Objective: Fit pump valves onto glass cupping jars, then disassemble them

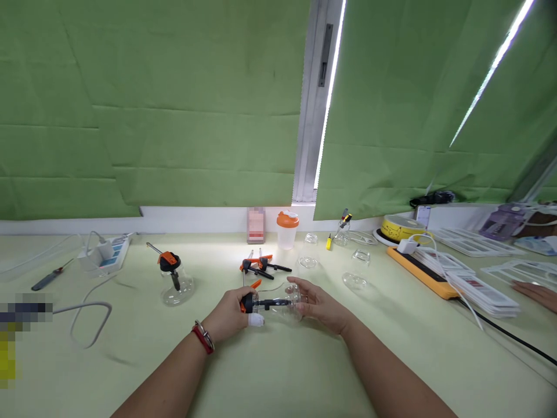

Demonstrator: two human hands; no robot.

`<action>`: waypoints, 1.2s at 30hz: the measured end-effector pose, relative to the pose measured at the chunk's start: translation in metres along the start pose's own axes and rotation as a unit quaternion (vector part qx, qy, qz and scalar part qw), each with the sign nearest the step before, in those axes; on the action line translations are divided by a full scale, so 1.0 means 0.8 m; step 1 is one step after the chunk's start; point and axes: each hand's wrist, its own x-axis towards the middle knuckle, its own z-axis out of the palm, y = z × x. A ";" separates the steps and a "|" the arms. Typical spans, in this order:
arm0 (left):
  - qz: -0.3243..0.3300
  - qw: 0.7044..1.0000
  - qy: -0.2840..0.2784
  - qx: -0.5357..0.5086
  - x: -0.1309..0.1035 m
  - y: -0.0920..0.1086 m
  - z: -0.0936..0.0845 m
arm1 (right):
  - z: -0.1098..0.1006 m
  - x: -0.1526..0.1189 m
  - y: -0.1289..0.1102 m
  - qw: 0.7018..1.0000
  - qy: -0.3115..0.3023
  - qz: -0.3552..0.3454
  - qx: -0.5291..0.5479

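Observation:
A clear glass jar (282, 301) lies on its side between my two hands, just over the table. My left hand (230, 316) is closed around the black and orange lid (247, 302) at its neck; the thumb has a white wrap. A black tube runs from the lid into the jar. The fingers of my right hand (319, 305) grip the jar's base. Beyond them lie two loose black and orange lids (265, 265) with metal spouts and black tubes. To the left stands a similar jar (177, 287) with its lid on. Two jars without lids, a nearer one (357, 273) and a farther one (308, 252), stand to the right.
An orange-lidded cup (287, 231) and a phone (256, 225) stand by the wall. Power strips sit left (107, 255) and right (422, 273), with trailing cables. A screwdriver (52, 278) lies far left. White frames (483, 290) and another person's hand (537, 293) are at right.

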 end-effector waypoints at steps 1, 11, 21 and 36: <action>0.001 1.000 -0.003 -0.002 0.000 -0.001 0.000 | 0.000 0.000 0.001 1.000 -0.001 0.001 -0.001; -0.008 1.000 -0.010 -0.008 0.001 -0.006 0.003 | 0.006 0.004 0.000 0.999 0.017 0.032 0.021; 0.001 1.000 -0.012 0.018 0.001 -0.003 0.003 | 0.002 0.010 0.014 0.995 0.030 0.097 0.014; 0.007 1.000 -0.008 0.003 0.001 -0.001 -0.001 | -0.001 0.007 0.010 0.999 0.034 0.026 -0.007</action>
